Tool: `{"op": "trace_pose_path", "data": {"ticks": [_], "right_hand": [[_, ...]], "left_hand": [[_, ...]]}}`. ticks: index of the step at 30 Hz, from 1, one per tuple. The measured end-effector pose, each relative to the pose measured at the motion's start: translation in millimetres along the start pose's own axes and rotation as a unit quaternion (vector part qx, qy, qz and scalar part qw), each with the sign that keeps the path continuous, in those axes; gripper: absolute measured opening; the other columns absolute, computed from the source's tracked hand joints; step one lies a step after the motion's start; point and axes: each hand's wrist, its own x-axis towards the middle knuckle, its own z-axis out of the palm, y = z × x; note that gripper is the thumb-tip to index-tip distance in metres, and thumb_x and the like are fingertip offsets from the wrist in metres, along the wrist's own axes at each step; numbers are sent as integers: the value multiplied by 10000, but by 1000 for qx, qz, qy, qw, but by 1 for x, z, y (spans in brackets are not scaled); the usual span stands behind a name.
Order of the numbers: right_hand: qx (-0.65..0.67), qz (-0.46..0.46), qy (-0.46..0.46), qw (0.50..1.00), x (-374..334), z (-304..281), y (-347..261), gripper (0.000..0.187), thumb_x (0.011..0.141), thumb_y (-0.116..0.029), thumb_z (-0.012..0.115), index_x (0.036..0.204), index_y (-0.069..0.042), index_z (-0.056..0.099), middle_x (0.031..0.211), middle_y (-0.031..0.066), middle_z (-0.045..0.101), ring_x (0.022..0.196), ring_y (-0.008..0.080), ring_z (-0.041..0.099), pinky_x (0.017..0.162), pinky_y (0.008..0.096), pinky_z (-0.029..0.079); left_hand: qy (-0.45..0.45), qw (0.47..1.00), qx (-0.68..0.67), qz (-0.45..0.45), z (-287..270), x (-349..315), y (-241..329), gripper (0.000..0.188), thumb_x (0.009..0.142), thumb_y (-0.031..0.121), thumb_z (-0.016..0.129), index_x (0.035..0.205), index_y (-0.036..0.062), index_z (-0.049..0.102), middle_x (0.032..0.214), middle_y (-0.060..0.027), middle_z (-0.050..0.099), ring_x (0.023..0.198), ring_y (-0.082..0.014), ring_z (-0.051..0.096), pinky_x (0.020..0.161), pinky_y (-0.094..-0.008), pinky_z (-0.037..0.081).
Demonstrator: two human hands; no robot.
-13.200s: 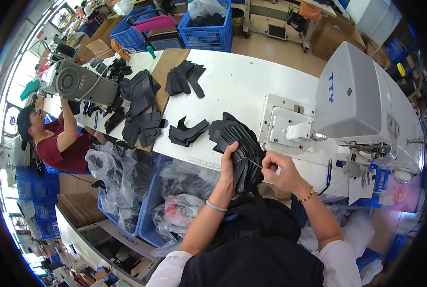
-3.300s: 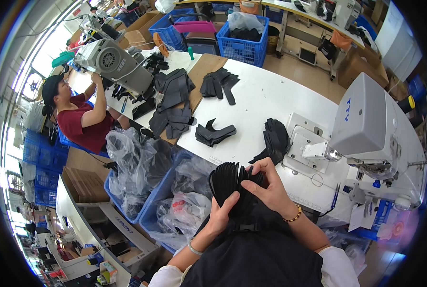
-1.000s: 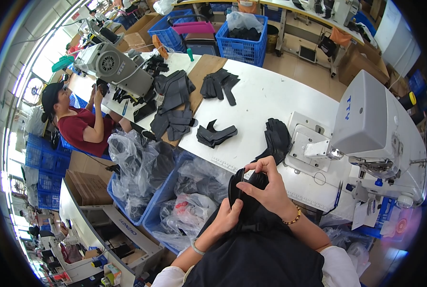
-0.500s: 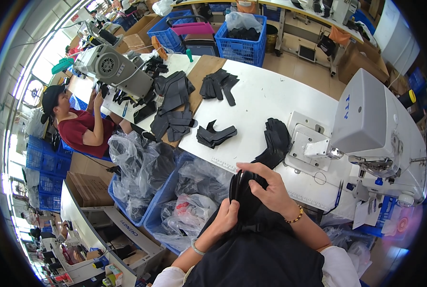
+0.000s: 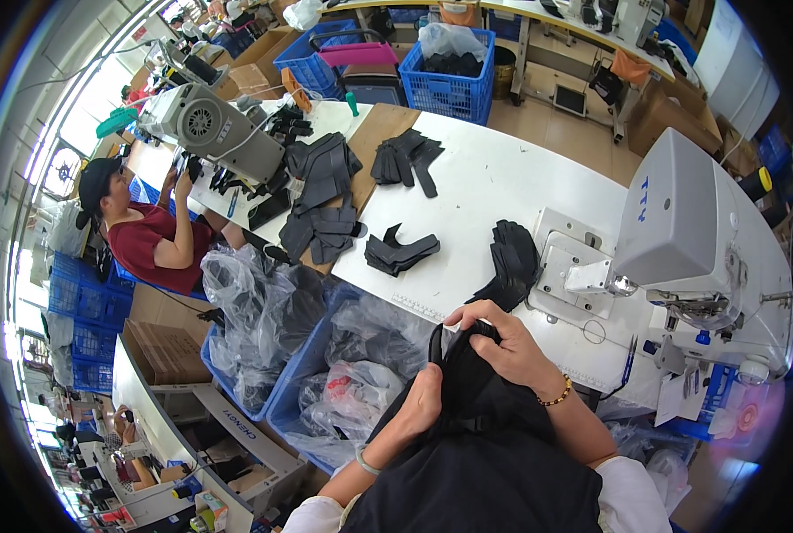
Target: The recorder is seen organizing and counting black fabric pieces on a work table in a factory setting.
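Close above my lap, my left hand (image 5: 421,398) pinches the lower part of several thin black pieces (image 5: 437,345), which look like cut fabric or leather. The fingers of my right hand (image 5: 507,354) are bent over the upper end of these pieces, thumb and fingertips pressed on them. A small white spot shows between the pieces by my right fingertips. Just beyond my right hand a fanned stack of black cut pieces (image 5: 514,259) lies on the white table (image 5: 476,200), beside the plate of a sewing machine (image 5: 672,209).
Further left on the table are a small black pile (image 5: 401,252), another pile (image 5: 407,158) and larger stacks (image 5: 321,169). Blue crates with plastic bags (image 5: 361,391) stand by my left arm. At a second machine (image 5: 223,129) sits a co-worker (image 5: 161,235).
My right hand has shifted slightly, its fingers closing onto the black pieces, which now stand less fanned. A white spot has come into sight between them. My left hand has barely moved.
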Motion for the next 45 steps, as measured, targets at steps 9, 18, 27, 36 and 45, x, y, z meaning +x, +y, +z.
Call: {"op": "trace_pose_path", "data": {"ticks": [9, 18, 27, 36, 45], "right_hand": [[33, 13, 33, 999, -7, 4, 9, 130, 793, -25, 507, 866, -77, 412, 978, 99, 589, 944, 134, 514, 873, 290, 380], [66, 41, 62, 995, -8, 5, 25, 160, 811, -44, 560, 884, -73, 421, 909, 69, 566, 883, 127, 530, 842, 282, 400], [109, 64, 80, 989, -3, 11, 29, 162, 796, -20, 541, 922, -56, 444, 905, 65, 562, 894, 133, 536, 848, 283, 409], [117, 105, 40, 987, 8, 12, 36, 91, 831, -69, 518, 910, -24, 512, 937, 65, 576, 904, 138, 535, 870, 282, 397], [-14, 226, 85, 970, 16, -17, 89, 243, 880, -212, 548, 1003, -4, 578, 931, 48, 609, 569, 55, 538, 478, 203, 423]], "left_hand": [[42, 995, -69, -60, 13, 4, 3, 612, 950, 447, 186, 897, -52, 534, 742, -34, 520, 703, -105, 449, 623, -264, 387], [-42, 997, 11, -61, -3, 10, 8, 502, 951, 366, 269, 1007, -64, 521, 796, -17, 536, 735, -90, 452, 658, -247, 376], [-20, 995, 25, -97, -11, 12, 6, 368, 936, 304, 366, 912, -23, 532, 655, 61, 402, 618, -34, 346, 521, -232, 273], [-8, 993, -17, -113, -18, 17, 12, 379, 943, 296, 356, 975, -35, 537, 750, 30, 515, 691, -53, 442, 603, -216, 361], [26, 994, -48, -99, -42, 13, 8, 427, 930, 274, 322, 995, -71, 565, 861, -41, 620, 763, -72, 520, 654, -225, 419]]}}
